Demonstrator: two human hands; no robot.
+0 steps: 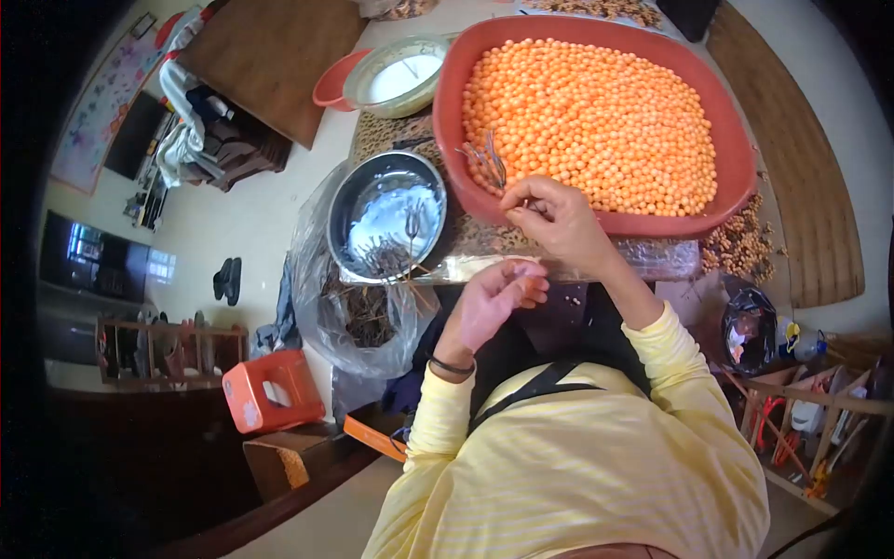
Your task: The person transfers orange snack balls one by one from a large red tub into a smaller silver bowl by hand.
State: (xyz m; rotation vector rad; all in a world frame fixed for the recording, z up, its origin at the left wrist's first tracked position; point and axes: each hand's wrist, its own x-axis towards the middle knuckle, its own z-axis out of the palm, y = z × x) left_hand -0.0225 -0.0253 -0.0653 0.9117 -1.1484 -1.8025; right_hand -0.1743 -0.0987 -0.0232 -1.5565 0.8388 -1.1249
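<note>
Right grip (559,219) pinches a sprig (491,166) at the tub (738,163) of orange balls (587,121); left grip (494,303) unclear, metal bowl (337,214) holding twigs (382,257).

Orange balls (596,130), red tub (736,163), silvery basin (338,224), pale green bowl (358,90), yellow shirt (596,466) with pale stripes, orange-red stool (245,396), brown-and-black spotted cloth (372,136), black wristband (451,368), black slippers (232,281)

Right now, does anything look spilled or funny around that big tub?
Yes, maybe: small brownish bits lie loose to the right of the big red tub, so they look spilled, though they may belong there. Also, thin stems poke over the rim of the metal basin rather than sitting inside.
</note>
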